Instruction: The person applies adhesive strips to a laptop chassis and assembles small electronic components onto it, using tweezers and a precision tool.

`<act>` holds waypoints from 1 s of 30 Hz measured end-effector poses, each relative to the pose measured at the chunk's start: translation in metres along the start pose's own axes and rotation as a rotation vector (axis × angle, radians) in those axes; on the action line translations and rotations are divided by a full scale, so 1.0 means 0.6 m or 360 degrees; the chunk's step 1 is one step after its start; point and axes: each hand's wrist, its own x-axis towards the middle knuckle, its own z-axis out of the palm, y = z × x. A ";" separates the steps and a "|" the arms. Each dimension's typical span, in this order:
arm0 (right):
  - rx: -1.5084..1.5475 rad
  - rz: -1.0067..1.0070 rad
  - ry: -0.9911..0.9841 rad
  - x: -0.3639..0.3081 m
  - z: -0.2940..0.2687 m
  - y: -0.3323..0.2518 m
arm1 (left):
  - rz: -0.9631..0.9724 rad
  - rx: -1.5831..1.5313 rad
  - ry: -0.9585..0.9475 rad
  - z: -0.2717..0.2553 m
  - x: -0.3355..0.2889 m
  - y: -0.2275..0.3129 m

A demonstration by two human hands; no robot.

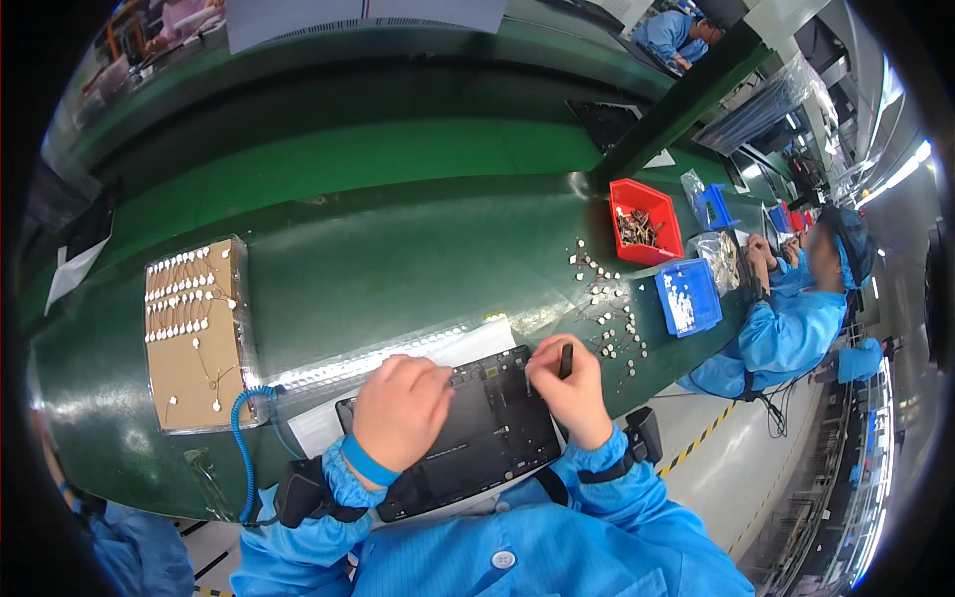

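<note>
Both hands sat over a black board (487,423) lying flat at the near edge of the green surface (378,259). Left hand (400,410) rested knuckles-up on the board's left part, fingers curled down onto it — pressing, nothing seen gripped. Right hand (572,388) was clenched on a short dark tool (565,360), pinched upright between thumb and fingers, tip pointing down at the board's upper right corner. Whether the tip touched the board could not be told.

Both wrists wore blue sleeves; the left wrist had a blue strap (366,462) with a coiled blue cord (242,438) running off to the left. White paper (318,426) lay under the board, sticking out at its left.

Left of the hands, well apart, lay a brown card (194,368) in a clear tray, with rows of small white parts along its top. Right of the board, loose white parts (607,308) were scattered on the surface. Beyond them stood a red bin (647,219) with dark pieces inside and a blue bin (688,297) with white parts.

Far right, a co-worker (796,318) in a blue coat and cap sat at the same surface, hands at a clear bag (718,254). Another person in blue was bent over at top right, far off.
</note>
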 end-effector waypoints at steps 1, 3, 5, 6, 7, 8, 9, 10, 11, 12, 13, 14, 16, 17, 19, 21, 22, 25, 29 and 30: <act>-0.0097 -0.0052 0.0037 0.008 -0.004 0.012 | -0.0042 0.0158 0.0055 -0.002 0.000 -0.005; -0.0189 -0.0093 0.0073 0.018 -0.001 0.031 | -0.0176 0.0371 0.0051 -0.007 -0.003 -0.009; -0.0308 -0.0093 0.0111 0.022 0.004 0.041 | -0.0240 0.0431 0.0045 -0.005 -0.006 -0.012; -0.0305 -0.0084 0.0114 0.024 0.003 0.041 | -0.0295 0.0486 0.0049 -0.002 -0.006 -0.014; -0.0340 -0.0093 0.0100 0.025 0.002 0.038 | -0.0294 0.0486 0.0040 -0.002 -0.005 -0.014; -0.0374 -0.0102 0.0086 0.026 0.002 0.035 | -0.0310 0.0476 0.0009 -0.003 -0.004 -0.012; -0.0371 -0.0092 0.0092 0.028 0.002 0.034 | -0.0325 0.0465 -0.0024 -0.002 -0.004 -0.012; -0.0441 -0.0110 0.0095 0.029 0.004 0.032 | -0.0321 0.0463 -0.0035 0.000 -0.004 -0.014; -0.0510 -0.0127 0.0098 0.030 0.004 0.032 | -0.0324 0.0474 -0.0051 0.003 -0.005 -0.015; -0.0505 -0.0119 0.0101 0.031 0.006 0.031 | -0.0329 0.0488 -0.0066 0.003 -0.005 -0.016; -0.0578 -0.0104 0.0086 0.032 0.007 0.031 | -0.0326 0.0490 -0.0077 0.004 -0.004 -0.017; -0.0651 -0.0087 0.0071 0.034 0.007 0.031 | -0.0320 0.0489 -0.0064 0.004 -0.003 -0.017; -0.0714 -0.0031 0.0049 0.037 0.009 0.021 | -0.0312 0.0494 -0.0062 0.004 -0.002 -0.017; -0.0784 0.0018 0.0025 0.040 0.010 0.017 | -0.0313 0.0485 -0.0058 0.006 -0.001 -0.018; -0.0814 0.0069 -0.0026 0.047 0.007 0.012 | -0.0309 0.0480 -0.0062 0.009 0.002 -0.019; -0.0841 0.0116 -0.0079 0.056 0.003 0.008 | -0.0285 0.0466 -0.0076 0.010 0.004 -0.021; -0.0821 0.0196 -0.0157 0.062 0.001 0.005 | -0.0283 0.0474 -0.0084 0.009 0.005 -0.022; -0.0778 0.0257 -0.0274 0.073 -0.006 -0.001 | -0.0228 0.0429 -0.0136 0.011 0.007 -0.023; -0.0542 0.0217 -0.0274 0.067 -0.020 0.006 | -0.0171 0.0447 -0.0193 0.017 0.010 -0.026; -0.0530 0.0200 -0.0275 0.063 -0.026 0.000 | -0.0152 0.0437 -0.0230 0.016 0.010 -0.026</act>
